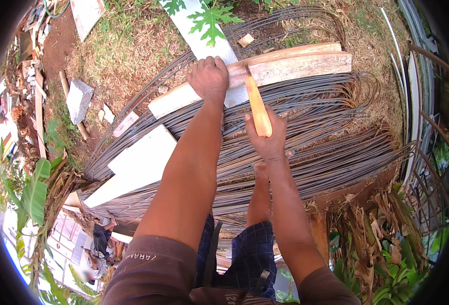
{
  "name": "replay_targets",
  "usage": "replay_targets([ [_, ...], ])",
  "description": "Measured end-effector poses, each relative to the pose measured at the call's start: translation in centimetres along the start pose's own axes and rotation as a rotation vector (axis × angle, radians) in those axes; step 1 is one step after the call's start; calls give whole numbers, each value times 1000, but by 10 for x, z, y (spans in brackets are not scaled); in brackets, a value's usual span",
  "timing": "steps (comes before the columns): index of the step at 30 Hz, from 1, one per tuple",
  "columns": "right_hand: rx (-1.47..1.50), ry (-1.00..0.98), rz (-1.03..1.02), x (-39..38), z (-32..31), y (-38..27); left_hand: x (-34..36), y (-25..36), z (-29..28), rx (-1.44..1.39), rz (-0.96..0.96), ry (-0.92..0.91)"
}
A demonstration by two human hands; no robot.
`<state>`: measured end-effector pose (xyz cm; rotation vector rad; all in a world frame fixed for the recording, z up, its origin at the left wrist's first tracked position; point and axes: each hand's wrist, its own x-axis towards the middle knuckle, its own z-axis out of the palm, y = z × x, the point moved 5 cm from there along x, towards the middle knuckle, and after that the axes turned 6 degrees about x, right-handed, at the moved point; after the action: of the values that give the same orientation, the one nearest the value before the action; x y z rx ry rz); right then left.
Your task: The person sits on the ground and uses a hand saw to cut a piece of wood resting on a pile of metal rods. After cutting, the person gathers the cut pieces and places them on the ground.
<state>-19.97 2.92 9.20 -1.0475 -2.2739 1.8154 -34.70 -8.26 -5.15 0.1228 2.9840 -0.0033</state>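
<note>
Pale lettering marks the brown left sleeve (150, 272). The left hand's fingers (210, 62) curl over a wooden plank (300, 70) lying above bundled metal rods (305, 101); the right hand (269, 134) grips an orange-handled tool (257, 104), its dark end meeting the plank.

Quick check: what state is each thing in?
Wooden plank: lying over metal rods.
Metal rods: bundled, bent, partly rusty.
Left white board: lying on the rods.
Left hand: on the plank, fingers curled.
Orange-handled tool: held, far end at the plank.
Right hand: closed on the tool.
</note>
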Motion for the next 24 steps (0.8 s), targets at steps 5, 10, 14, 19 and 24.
replay_targets([
  [5, 7, 1, 24, 11, -14, -7, -4, 5, -17, -92, 13, 31],
  [10, 51, 38, 62, 4, -35, 11, -11, 30, -9, -85, -46, -96],
  [14, 33, 9, 103, -6, -39, 11, -18, 28, 0, -49, -32, -85],
  [19, -219, -92, 190, -178, -110, -26, -18, 34, -1, 32, -42, -101],
  [24, -229, -151, 174, -204, -129, -67, -18, 28, -2, 24, -56, -87],
])
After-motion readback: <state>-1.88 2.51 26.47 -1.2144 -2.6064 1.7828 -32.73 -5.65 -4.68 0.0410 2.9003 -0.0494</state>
